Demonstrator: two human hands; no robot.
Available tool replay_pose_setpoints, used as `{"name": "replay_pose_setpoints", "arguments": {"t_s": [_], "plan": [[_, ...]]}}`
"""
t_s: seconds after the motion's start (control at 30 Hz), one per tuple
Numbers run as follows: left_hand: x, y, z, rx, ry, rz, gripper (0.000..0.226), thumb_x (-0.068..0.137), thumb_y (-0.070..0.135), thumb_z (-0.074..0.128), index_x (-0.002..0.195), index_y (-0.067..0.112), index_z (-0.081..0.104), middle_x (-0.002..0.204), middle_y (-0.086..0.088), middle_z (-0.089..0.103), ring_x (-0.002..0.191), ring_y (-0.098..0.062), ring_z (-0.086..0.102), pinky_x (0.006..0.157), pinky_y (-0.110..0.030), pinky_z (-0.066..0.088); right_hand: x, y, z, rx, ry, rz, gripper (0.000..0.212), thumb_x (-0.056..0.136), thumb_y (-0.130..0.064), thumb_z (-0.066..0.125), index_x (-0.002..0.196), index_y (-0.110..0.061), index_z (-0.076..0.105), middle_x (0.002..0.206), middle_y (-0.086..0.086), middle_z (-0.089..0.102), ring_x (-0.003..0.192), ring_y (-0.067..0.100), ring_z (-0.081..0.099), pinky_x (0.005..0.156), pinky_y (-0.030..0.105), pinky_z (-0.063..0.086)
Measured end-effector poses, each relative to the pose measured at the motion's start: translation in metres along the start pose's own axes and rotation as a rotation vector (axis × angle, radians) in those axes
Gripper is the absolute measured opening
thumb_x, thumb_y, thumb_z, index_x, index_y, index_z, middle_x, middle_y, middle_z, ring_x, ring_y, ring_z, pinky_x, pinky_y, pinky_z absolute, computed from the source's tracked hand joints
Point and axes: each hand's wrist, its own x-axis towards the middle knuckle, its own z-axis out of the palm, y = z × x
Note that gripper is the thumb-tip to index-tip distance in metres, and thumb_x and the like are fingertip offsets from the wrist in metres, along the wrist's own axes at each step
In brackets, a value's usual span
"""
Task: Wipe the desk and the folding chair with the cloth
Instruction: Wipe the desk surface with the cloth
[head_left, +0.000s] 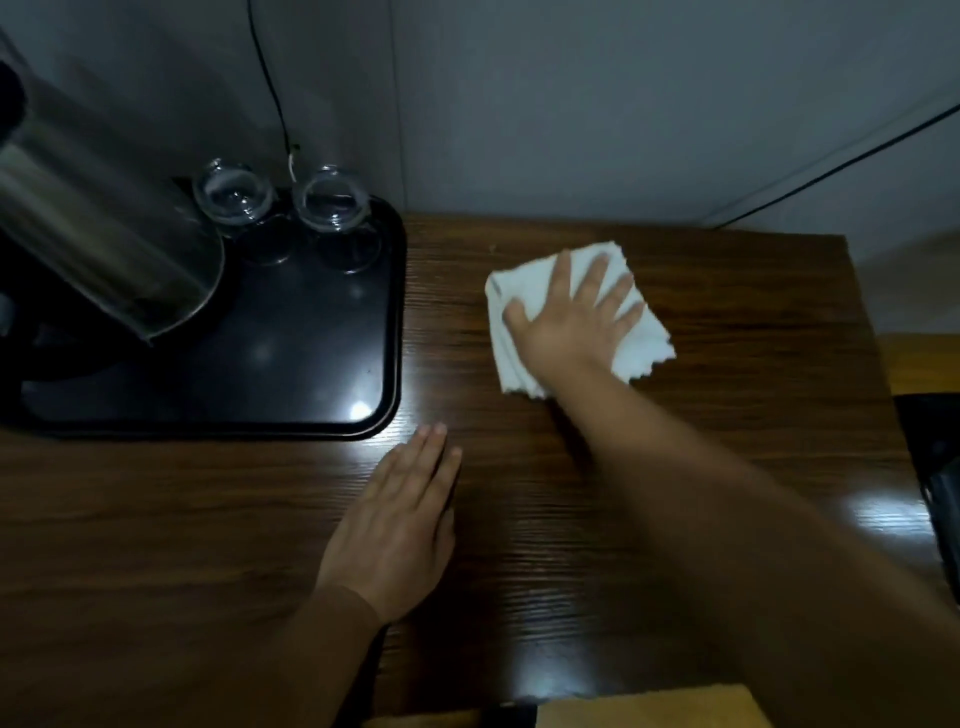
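A dark brown wooden desk fills the view. A folded white cloth lies on its far right part. My right hand presses flat on the cloth with fingers spread. My left hand rests palm down on the bare wood near the middle, fingers together, holding nothing. No folding chair can be told apart for certain; a dark object shows past the desk's right edge.
A black tray sits at the left with a steel kettle and two clear glasses on it. A black cable runs down the grey wall behind. A yellowish surface shows at the near edge.
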Motion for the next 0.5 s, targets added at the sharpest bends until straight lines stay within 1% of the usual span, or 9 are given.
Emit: {"name": "replay_pose_setpoints", "arguments": {"t_s": [0.1, 0.17, 0.23, 0.33, 0.4, 0.5], "plan": [[0.0, -0.002, 0.003, -0.002, -0.027, -0.006, 0.061, 0.099, 0.034, 0.036, 0.155, 0.01, 0.031, 0.167, -0.011, 0.018, 0.156, -0.023, 0.01, 0.124, -0.043, 0.017, 0.057, -0.027, -0.012, 0.016, 0.008, 0.002, 0.094, 0.084, -0.074, 0.03, 0.162, -0.024, 0.013, 0.17, 0.021, -0.001, 0.152, 0.053, -0.006, 0.117, 0.071, -0.007], [0.001, -0.003, 0.004, 0.002, -0.048, -0.006, 0.061, 0.1, 0.035, 0.033, 0.157, 0.011, 0.028, 0.168, -0.01, 0.015, 0.156, -0.022, 0.006, 0.124, -0.042, 0.015, 0.08, -0.036, -0.016, -0.003, -0.008, 0.013, 0.094, 0.082, -0.075, 0.025, 0.161, -0.026, 0.016, 0.17, 0.019, 0.003, 0.152, 0.052, -0.005, 0.117, 0.071, -0.008], [0.001, -0.003, 0.004, 0.001, -0.06, -0.008, 0.061, 0.101, 0.035, 0.03, 0.158, 0.012, 0.024, 0.169, -0.009, 0.012, 0.157, -0.02, 0.002, 0.125, -0.042, 0.013, 0.087, -0.037, -0.017, -0.029, -0.013, 0.02, 0.094, 0.082, -0.076, 0.021, 0.162, -0.027, 0.015, 0.171, 0.017, 0.003, 0.153, 0.05, -0.005, 0.117, 0.071, -0.009], [0.001, -0.001, 0.001, -0.006, -0.072, -0.009, 0.062, 0.101, 0.036, 0.027, 0.158, 0.013, 0.022, 0.169, -0.008, 0.009, 0.156, -0.02, 0.0, 0.126, -0.04, 0.008, 0.06, -0.026, -0.013, -0.042, 0.024, -0.027, 0.093, 0.084, -0.076, 0.022, 0.162, -0.029, 0.008, 0.171, 0.014, -0.003, 0.153, 0.048, -0.009, 0.118, 0.068, -0.011], [0.002, 0.0, -0.002, -0.009, -0.07, 0.001, 0.062, 0.1, 0.035, 0.027, 0.158, 0.011, 0.025, 0.169, -0.01, 0.012, 0.156, -0.021, 0.003, 0.126, -0.039, 0.007, 0.026, -0.014, -0.005, -0.049, 0.025, -0.056, 0.092, 0.085, -0.076, 0.022, 0.162, -0.03, 0.005, 0.171, 0.014, -0.006, 0.153, 0.047, -0.011, 0.119, 0.068, -0.011], [0.0, 0.001, -0.003, -0.026, -0.047, 0.014, 0.06, 0.101, 0.034, 0.028, 0.156, 0.009, 0.031, 0.167, -0.012, 0.017, 0.156, -0.023, 0.009, 0.127, -0.04, 0.01, -0.039, 0.009, 0.014, -0.031, 0.047, -0.062, 0.091, 0.084, -0.076, 0.026, 0.161, -0.03, 0.01, 0.172, 0.014, -0.002, 0.154, 0.047, -0.009, 0.119, 0.067, -0.01]]}}
